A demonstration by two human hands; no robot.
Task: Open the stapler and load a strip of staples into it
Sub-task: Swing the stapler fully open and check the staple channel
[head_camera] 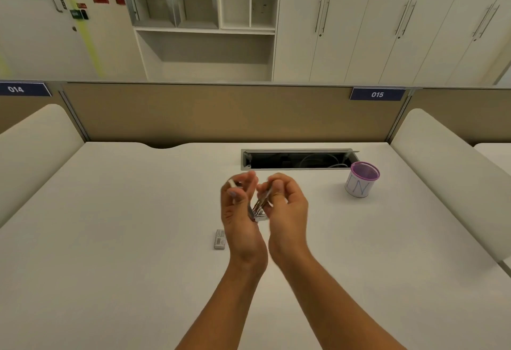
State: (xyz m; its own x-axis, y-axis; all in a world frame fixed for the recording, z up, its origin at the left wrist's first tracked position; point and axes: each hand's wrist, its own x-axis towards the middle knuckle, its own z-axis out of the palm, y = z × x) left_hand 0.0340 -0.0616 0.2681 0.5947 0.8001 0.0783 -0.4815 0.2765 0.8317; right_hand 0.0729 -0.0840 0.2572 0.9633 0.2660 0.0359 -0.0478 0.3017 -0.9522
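White desk (110, 239), tan partition (207, 111), white cabinets (387, 17).

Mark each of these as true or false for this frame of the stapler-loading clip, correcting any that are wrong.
1. Both hands hold the stapler above the desk. True: the left hand and right hand hold the stapler between them, off the desk.
2. The stapler is hinged open. True: its metal parts spread apart in a V.
3. The small staple box sits in the purple cup. False: the staple box lies flat on the desk, beside the left wrist.
4. The purple cup stands left of the hands. False: the purple cup stands to their right, near the cable opening.
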